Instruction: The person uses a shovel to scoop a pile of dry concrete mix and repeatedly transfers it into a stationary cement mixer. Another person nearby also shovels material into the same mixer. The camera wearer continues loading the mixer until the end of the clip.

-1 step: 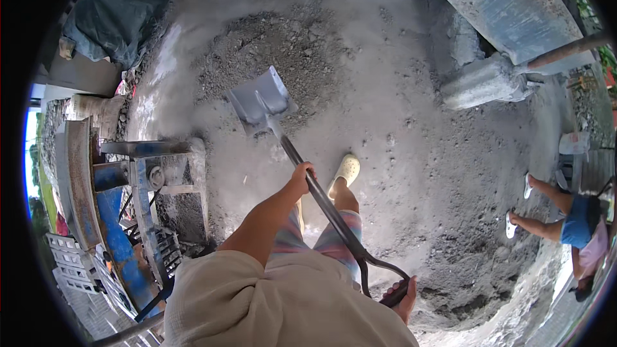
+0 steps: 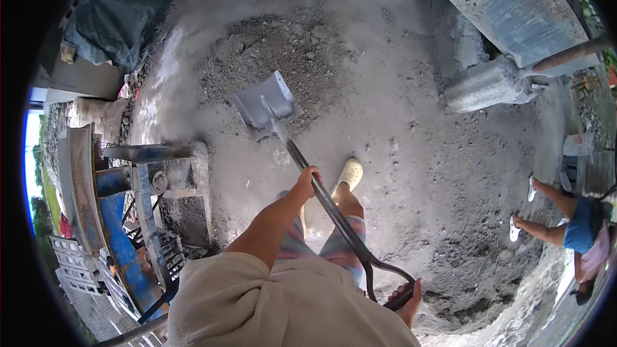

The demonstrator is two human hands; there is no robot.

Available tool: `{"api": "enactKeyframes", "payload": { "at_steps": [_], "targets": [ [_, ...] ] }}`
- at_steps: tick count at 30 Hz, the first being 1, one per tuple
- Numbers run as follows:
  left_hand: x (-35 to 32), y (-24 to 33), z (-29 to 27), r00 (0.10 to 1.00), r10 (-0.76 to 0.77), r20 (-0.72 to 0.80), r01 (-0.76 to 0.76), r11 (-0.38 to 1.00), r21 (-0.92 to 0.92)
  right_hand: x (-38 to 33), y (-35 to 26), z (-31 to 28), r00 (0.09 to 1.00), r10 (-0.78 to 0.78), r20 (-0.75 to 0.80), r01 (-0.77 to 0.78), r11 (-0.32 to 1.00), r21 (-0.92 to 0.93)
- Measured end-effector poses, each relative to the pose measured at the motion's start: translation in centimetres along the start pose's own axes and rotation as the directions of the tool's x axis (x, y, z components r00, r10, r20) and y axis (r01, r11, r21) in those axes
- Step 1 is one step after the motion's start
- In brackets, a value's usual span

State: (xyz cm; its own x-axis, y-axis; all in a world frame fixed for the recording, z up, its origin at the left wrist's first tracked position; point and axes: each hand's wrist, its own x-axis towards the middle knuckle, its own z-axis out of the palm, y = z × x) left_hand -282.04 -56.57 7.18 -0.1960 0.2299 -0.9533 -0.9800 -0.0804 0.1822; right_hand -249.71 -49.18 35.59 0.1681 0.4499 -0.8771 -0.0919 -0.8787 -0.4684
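Note:
A square-bladed shovel (image 2: 265, 104) slants across the view, its metal blade out in front and its D-shaped grip by my right hip. My left hand (image 2: 308, 182) is wrapped round the dark shaft, a little below the blade. At the other end my right hand (image 2: 409, 302) closes round the crossbar of the grip. The blade carries no visible load and lies over the near side of a heap of grey gravel and sand (image 2: 276, 48). Whether its edge touches the heap I cannot tell.
Left stands a rusty blue metal frame (image 2: 122, 218), with a dark tarp (image 2: 122, 19) beyond it. A sheet-metal chute (image 2: 508, 9) and a dust-covered sack (image 2: 491, 83) are at the far right. Another person (image 2: 578, 231) stands at right, near a white bucket (image 2: 578, 144). Dark loose material (image 2: 482, 263) lies nearer.
The whole view has shifted slightly, so things sit a little further right and lower. Both hands keep their hold on the shovel.

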Motion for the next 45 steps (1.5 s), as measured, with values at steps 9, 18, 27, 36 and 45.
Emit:
{"api": "enactKeyframes", "payload": {
  "at_steps": [9,18,27,36,45],
  "targets": [
    [7.4,-11.8,9.4,0.900,-0.434,0.035,0.430,0.873,-0.230,4.5,-7.4,2.0,0.896,-0.235,-0.378,0.150,0.959,-0.242],
    [14.0,-9.5,9.0,0.814,-0.578,0.060,0.562,0.756,-0.337,12.0,-6.2,8.6,0.919,-0.225,-0.323,0.099,0.926,-0.364],
    [29.9,8.9,0.9,0.945,-0.327,-0.031,0.292,0.879,-0.377,28.4,6.6,20.2,0.943,-0.298,-0.146,0.236,0.912,-0.336],
    [22.3,7.3,-3.2,0.956,-0.291,-0.048,0.279,0.944,-0.174,20.1,9.2,14.7,0.937,-0.282,-0.209,0.226,0.940,-0.255],
    [-1.7,11.6,3.7,0.871,-0.485,-0.086,0.473,0.872,-0.129,-4.7,-2.6,12.4,0.893,-0.359,-0.270,0.251,0.897,-0.365]
  ]
}}
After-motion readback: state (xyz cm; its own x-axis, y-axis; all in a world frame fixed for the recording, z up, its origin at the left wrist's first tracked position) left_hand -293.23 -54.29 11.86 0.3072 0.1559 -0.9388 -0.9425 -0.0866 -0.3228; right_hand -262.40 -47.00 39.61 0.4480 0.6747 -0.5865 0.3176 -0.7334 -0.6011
